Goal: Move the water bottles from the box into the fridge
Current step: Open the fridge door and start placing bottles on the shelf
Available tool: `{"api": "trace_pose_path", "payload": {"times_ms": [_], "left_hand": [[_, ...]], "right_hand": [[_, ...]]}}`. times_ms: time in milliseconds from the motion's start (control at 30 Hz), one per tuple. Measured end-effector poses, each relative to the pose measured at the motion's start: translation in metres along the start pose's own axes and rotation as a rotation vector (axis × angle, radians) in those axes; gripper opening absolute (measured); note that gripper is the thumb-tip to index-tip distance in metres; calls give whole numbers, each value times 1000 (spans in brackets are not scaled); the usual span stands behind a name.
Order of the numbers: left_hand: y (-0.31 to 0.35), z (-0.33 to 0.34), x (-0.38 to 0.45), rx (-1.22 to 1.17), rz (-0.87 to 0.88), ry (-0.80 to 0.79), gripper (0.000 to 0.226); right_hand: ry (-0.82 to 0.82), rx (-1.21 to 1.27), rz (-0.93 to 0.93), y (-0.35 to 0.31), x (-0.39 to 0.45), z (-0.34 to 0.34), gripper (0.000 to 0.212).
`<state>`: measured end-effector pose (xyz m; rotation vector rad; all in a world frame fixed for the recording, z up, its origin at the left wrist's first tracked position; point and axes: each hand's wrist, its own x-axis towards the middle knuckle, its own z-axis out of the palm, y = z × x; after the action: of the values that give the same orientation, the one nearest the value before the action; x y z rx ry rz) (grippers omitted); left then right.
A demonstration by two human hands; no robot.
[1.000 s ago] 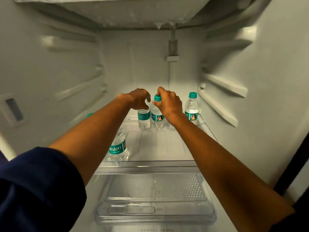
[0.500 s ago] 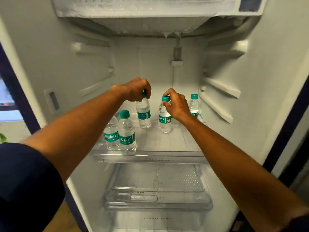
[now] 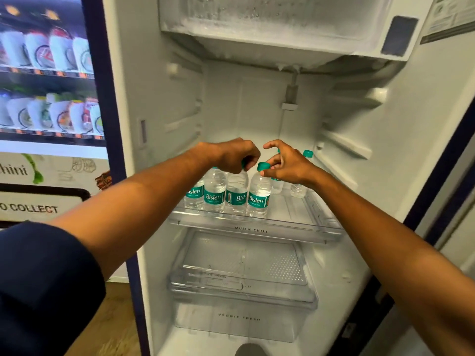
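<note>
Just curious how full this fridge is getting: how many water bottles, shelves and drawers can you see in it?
Water bottles: 6 (4 in front, 2 behind)
Glass shelf: 1
Veggie drawer: 1
Total: 8

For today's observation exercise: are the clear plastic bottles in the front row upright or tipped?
Upright. The clear plastic bottles stand on the transparent fridge shelf, green caps on top.
</note>
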<state>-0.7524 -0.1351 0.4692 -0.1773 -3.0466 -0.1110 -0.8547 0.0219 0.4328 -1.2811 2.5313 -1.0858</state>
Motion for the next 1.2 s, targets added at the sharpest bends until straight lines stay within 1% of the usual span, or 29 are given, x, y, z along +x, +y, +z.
{"api": "trace_pose_path", "payload": {"times_ms": [133,233,300,367,467,567,667,833,1200], "left_hand": [[2,11,-2,-10,0,5,26],[2,10,-3,-46,-22,-8,27],[2,7,-4,-86,-46,-38,28],[2,6,-3,-101,-64,-69,34],[2,10,-1,-38,-112,-80,46],[0,16,1,85,-160,1,48],[-4,13,-1,143,-168,58,42],[-7,7,-2,123,-133,18,35],[-5,4,-6,83,-103,-9,35]], "right_hand": [[-18,5,-18,-2,-5,-1,69],[1,-11,-20,-3,-6,1,67],[11,-31,-30,-3,-5,3,59],[7,-78,-56,-4,-4,5,48],[9,-144,-95,-2,-2,7,38],[30,-147,-97,1,-1,8,37],[42,-143,-95,3,1,7,36],[38,-130,-91,5,1,7,39],[19,-66,-115,7,-2,9,41]]}}
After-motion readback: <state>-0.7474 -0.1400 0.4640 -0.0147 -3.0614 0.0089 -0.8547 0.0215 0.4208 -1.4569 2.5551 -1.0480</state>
